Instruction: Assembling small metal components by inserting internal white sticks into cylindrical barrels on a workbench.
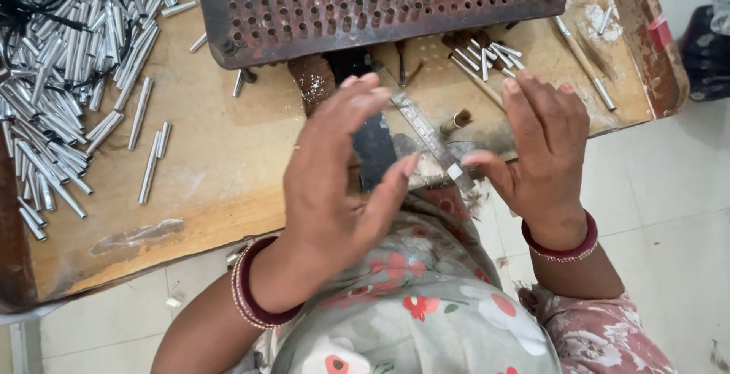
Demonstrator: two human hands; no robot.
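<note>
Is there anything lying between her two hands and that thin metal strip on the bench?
Nothing visible. The right hand already touches the metal strip with its thumb at the near end, and the left hand hovers just beside it. The small brass tube lies off to the side, beyond the strip.

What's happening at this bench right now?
A person sits at a wooden bench, both hands working at its near edge. The left hand and right hand meet at a thin metal strip lying diagonally between them, thumbs near its lower end. A large pile of small silver tubes lies at the bench's left, with a few more tubes beyond the right hand. A rusty perforated metal plate sits at the far side.
</note>
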